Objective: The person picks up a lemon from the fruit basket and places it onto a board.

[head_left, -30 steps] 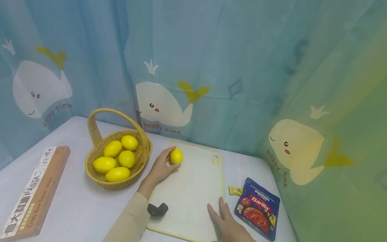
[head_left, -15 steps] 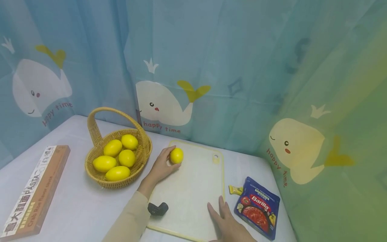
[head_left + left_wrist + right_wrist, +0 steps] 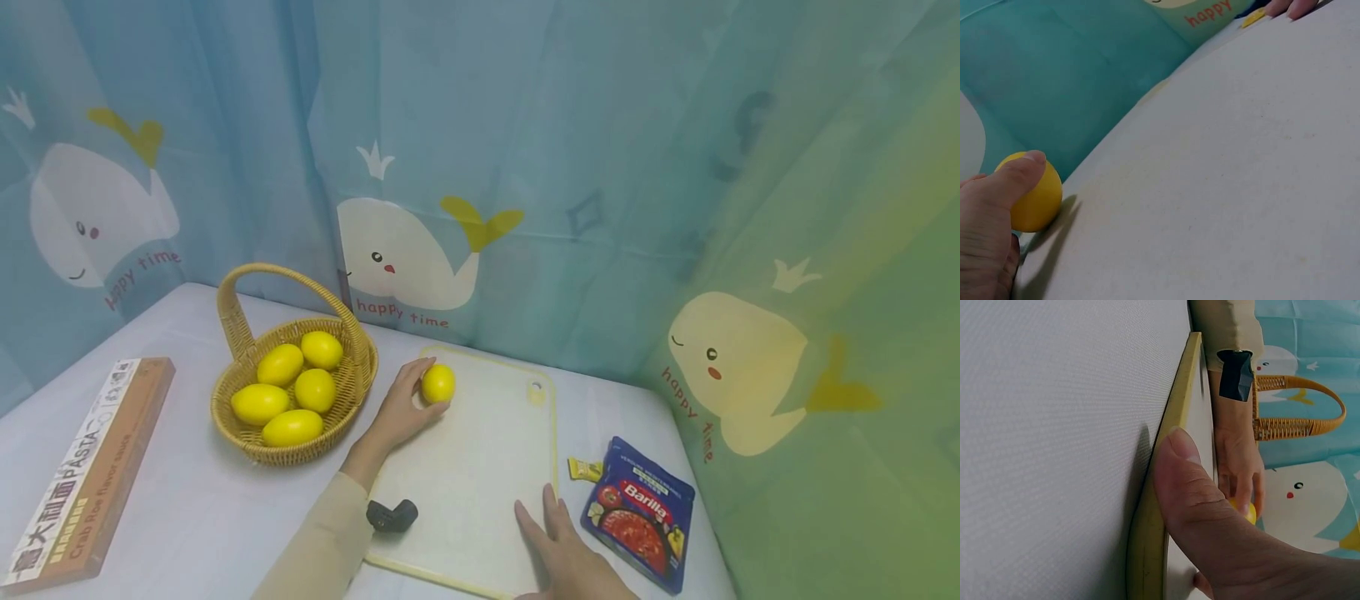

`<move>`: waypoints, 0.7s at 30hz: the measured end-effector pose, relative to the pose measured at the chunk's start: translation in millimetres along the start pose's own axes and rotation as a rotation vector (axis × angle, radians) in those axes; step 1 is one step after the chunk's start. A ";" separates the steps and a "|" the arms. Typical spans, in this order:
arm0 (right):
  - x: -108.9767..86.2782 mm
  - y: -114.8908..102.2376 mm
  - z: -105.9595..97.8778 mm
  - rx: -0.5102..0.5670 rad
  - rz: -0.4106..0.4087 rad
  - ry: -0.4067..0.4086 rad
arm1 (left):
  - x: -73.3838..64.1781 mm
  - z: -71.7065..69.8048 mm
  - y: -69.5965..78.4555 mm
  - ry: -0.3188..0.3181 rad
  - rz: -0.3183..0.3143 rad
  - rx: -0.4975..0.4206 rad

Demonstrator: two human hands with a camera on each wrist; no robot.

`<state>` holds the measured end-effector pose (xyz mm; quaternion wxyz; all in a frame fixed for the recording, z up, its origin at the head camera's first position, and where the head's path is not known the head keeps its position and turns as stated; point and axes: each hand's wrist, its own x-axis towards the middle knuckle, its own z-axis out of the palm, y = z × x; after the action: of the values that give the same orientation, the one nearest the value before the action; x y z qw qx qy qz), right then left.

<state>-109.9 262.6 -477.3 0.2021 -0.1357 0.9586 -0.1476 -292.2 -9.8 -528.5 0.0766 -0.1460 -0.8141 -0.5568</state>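
The left hand (image 3: 401, 408) grips a yellow lemon (image 3: 438, 384) between thumb and fingers at the far left of a white cutting board (image 3: 480, 458) with a yellow rim; whether the fruit touches the surface is hard to tell. The right hand (image 3: 562, 550) lies at the board's near right corner, fingers spread and holding nothing, its thumb on the near edge. A black device (image 3: 392, 517) sits at the left wrist. Left of the board, a wicker basket (image 3: 300, 456) with a tall handle stands on the white-covered bench (image 3: 202, 508) and holds five lemons (image 3: 315, 391). Farther left lies a long pasta box (image 3: 90, 483). To the right are a blue Barilla pouch (image 3: 641, 517) and, just beside it, a small yellow packet (image 3: 584, 469). A whale-printed curtain (image 3: 600, 125) hangs behind.
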 end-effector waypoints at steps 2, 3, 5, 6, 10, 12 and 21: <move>-0.1 0.0 0.1 -0.002 -0.002 0.003 | -0.2 -0.3 0.6 -0.002 0.002 -0.001; 0.0 0.0 0.2 -0.004 -0.003 0.004 | -0.3 -0.4 0.7 -0.002 0.001 0.000; 0.0 0.1 0.4 -0.006 -0.003 0.006 | -0.3 -0.4 1.1 -0.002 0.005 -0.002; 0.0 0.1 0.4 -0.006 -0.002 0.006 | -0.3 -0.4 1.4 -0.001 0.008 -0.003; -0.3 -0.3 0.1 0.000 0.000 0.005 | -0.3 -0.4 2.4 0.007 0.025 -0.003; -0.5 -0.4 0.0 0.002 -0.004 0.008 | -0.3 -0.5 3.0 0.010 0.029 -0.001; 0.3 0.3 1.2 0.001 -0.003 0.007 | -1.1 -2.3 5.5 0.003 0.014 0.006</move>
<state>-109.8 262.4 -478.6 0.1988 -0.1366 0.9590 -0.1487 -289.5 -10.2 -523.1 0.0821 -0.1507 -0.8145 -0.5542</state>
